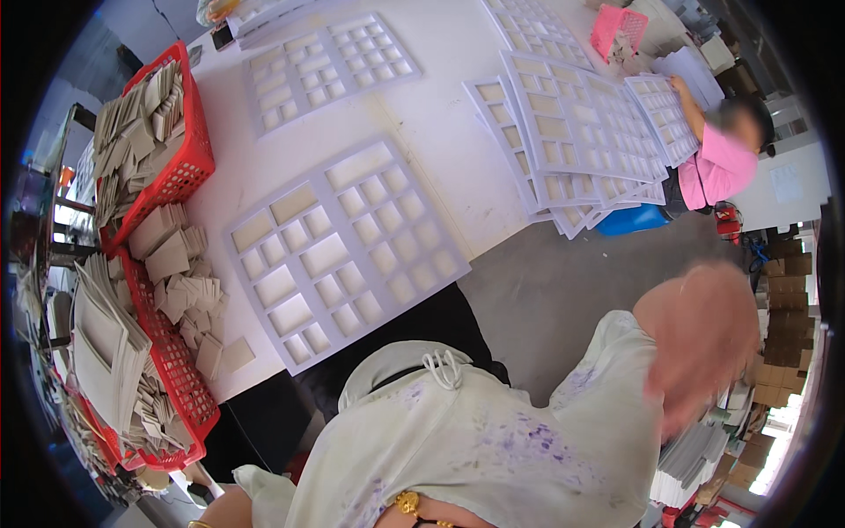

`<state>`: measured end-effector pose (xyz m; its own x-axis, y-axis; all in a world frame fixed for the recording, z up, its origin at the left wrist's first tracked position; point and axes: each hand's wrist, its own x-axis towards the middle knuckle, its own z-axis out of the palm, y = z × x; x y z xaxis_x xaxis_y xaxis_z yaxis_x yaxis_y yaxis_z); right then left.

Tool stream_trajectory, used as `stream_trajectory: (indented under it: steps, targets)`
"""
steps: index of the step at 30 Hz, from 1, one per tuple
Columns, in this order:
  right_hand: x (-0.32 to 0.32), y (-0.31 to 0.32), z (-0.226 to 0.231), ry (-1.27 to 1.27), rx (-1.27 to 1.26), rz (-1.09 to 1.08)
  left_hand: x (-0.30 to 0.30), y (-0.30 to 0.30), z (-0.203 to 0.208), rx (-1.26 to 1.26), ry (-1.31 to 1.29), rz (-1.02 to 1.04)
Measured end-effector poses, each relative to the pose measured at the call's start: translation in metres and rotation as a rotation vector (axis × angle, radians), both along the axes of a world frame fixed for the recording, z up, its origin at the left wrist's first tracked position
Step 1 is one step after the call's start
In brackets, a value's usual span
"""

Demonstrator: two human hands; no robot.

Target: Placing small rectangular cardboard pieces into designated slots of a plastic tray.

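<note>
My right hand [700, 343] is raised at the right, away from the table and touching nothing I can see. It is smeared by motion, so its fingers cannot be made out. Only a bit of my left forearm [231, 505] shows at the lower left; that hand is out of view. In front of me a white multi-compartment frame [355, 242] lies on the table's near edge. Two compartments at its far left corner look beige, the others paler. Beyond it lies a second such frame [338, 66].
Red plastic baskets [195, 167] full of grey-beige board pieces line the left side, with loose pieces [189, 295] beside them. White frames [576, 110] are piled at the right. A person in pink [722, 167] holds another frame there. A pink basket [616, 31] stands at the far right.
</note>
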<state>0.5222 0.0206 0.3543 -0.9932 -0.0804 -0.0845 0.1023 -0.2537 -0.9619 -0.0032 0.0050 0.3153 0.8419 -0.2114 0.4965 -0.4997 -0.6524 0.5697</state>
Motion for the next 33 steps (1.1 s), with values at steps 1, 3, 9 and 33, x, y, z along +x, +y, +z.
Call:
stream_trajectory:
  steps: [1, 3, 9, 33]
  targets:
    - [-0.014, -0.006, 0.011, 0.127, 0.453, -0.026, 0.002, -0.006, 0.002, -0.002, 0.007, 0.039]
    - [-0.032, -0.029, 0.022, 0.320, 1.046, -0.063, 0.007, -0.011, 0.014, 0.003, 0.006, 0.077]
    - [-0.057, -0.054, 0.026, 0.590, 1.078, 0.050, -0.007, -0.018, 0.012, -0.044, -0.010, 0.171]
    - [-0.122, 0.050, -0.184, -0.087, 0.394, -0.456, -0.009, -0.155, -0.323, -0.746, 1.147, 0.494]
